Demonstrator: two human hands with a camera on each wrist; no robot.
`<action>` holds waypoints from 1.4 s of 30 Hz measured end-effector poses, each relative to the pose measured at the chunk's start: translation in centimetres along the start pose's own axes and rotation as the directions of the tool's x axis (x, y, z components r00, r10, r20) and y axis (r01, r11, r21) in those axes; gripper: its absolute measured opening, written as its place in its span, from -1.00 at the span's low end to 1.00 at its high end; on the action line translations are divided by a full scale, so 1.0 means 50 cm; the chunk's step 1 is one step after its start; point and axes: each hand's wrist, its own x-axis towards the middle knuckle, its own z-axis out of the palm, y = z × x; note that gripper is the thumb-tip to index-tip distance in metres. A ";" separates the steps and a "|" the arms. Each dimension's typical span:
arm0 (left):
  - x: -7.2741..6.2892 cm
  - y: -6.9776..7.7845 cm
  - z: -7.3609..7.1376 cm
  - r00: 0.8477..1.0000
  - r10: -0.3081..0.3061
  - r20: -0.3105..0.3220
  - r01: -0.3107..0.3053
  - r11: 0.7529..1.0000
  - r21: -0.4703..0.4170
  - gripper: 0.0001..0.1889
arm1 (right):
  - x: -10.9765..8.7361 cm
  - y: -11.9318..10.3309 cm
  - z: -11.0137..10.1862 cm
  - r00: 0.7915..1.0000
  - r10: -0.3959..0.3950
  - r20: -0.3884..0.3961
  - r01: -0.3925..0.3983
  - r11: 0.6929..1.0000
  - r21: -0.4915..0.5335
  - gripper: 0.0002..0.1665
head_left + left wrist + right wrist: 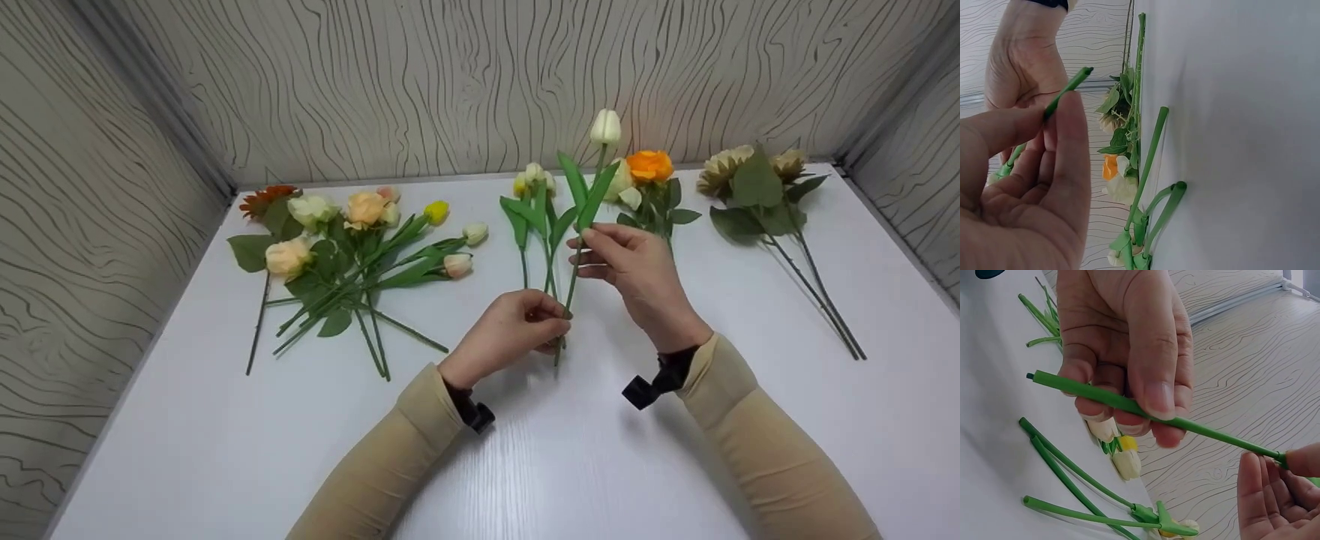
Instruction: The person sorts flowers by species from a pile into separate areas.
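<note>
A white tulip with green leaves is held nearly upright above the table, leaning slightly right. My left hand pinches its stem near the lower end; the cut tip sticks out past the fingers in the left wrist view. Higher up, just under the leaves, the stem is pinched between thumb and fingers of my right hand. In the right wrist view the green stem runs between both hands. Behind the left hand lie several white and yellow tulips, their stems partly hidden by that hand.
A mixed pile of peach roses, a yellow tulip and other flowers lies at the left. Behind my right hand is an orange flower. Pale, large-leaved flowers rest at the far right. A patterned wall borders the white table.
</note>
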 end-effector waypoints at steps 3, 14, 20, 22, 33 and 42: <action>0.000 -0.001 0.000 1.000 -0.004 -0.013 0.004 1.000 0.005 -0.86 | -0.001 0.004 0.003 1.000 -0.004 -0.011 0.004 1.000 -0.004 -0.50; 0.000 0.000 -0.002 0.999 0.007 -0.042 -0.006 0.999 0.040 -0.88 | 0.003 0.027 0.013 0.999 0.034 -0.007 -0.034 0.998 -0.056 -0.43; -0.009 0.016 -0.035 0.999 0.003 -0.048 0.006 0.984 0.176 -0.83 | 0.040 0.026 -0.011 0.989 0.149 -0.017 -0.150 0.968 -0.203 -0.48; -0.012 0.020 -0.046 0.998 0.010 -0.056 0.002 0.980 0.201 -0.78 | 0.063 0.029 -0.019 0.979 0.204 -0.024 -0.203 0.946 -0.252 -0.48; -0.014 0.014 -0.079 0.997 -0.019 -0.072 0.051 0.881 0.471 -0.76 | 0.149 0.085 -0.019 0.946 0.309 -0.103 -0.324 0.859 -0.398 -0.55; -0.017 0.008 -0.095 0.995 -0.048 -0.091 0.093 0.807 0.584 -0.75 | 0.164 0.101 -0.013 0.963 0.269 -0.032 -0.251 0.842 -0.477 -0.58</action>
